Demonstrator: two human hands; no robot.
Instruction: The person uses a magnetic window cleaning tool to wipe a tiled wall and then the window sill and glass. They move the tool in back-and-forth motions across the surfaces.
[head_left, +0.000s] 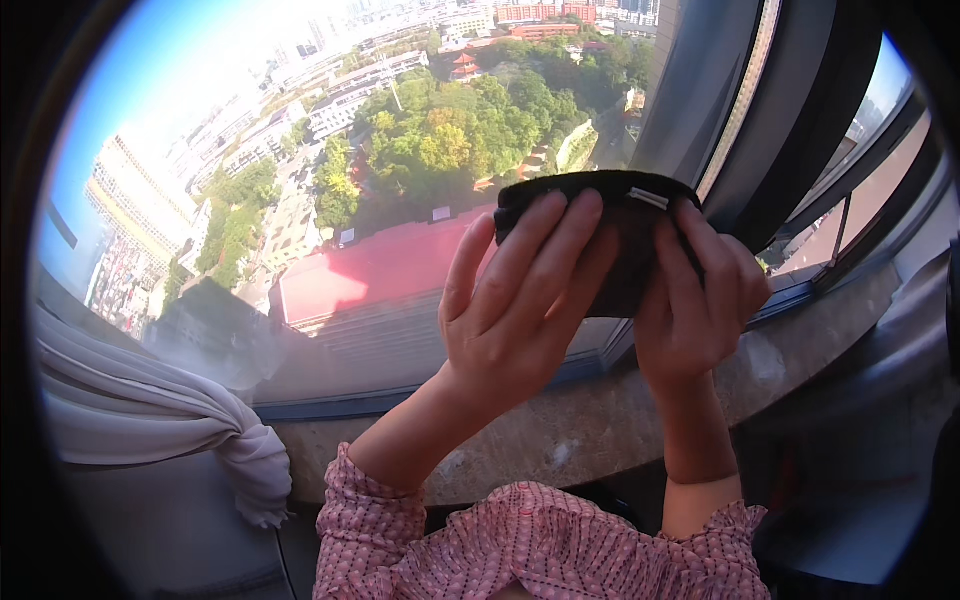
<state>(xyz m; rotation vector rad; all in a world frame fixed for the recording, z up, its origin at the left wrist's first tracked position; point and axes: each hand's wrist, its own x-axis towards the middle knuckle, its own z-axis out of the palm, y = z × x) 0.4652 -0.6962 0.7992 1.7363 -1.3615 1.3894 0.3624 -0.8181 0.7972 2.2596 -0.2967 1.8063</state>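
Raised in front of the window is a black cloth item (626, 274), possibly a cap or pouch, with a thick curved upper edge. A small whitish strip (648, 198) shows near that edge. The fingers of my left hand (517, 307) lie spread over its near side, with the thumb side partly hidden. On the other end, my right hand (694, 292) grips the cloth with bent fingers. The far side of the item is out of sight.
Beyond the large window pane (405, 330) lie trees, a red roof and city buildings far below. A stone windowsill (555, 450) runs under it. At left hangs a knotted pale curtain (187, 420); an angled window frame (787, 135) stands at right.
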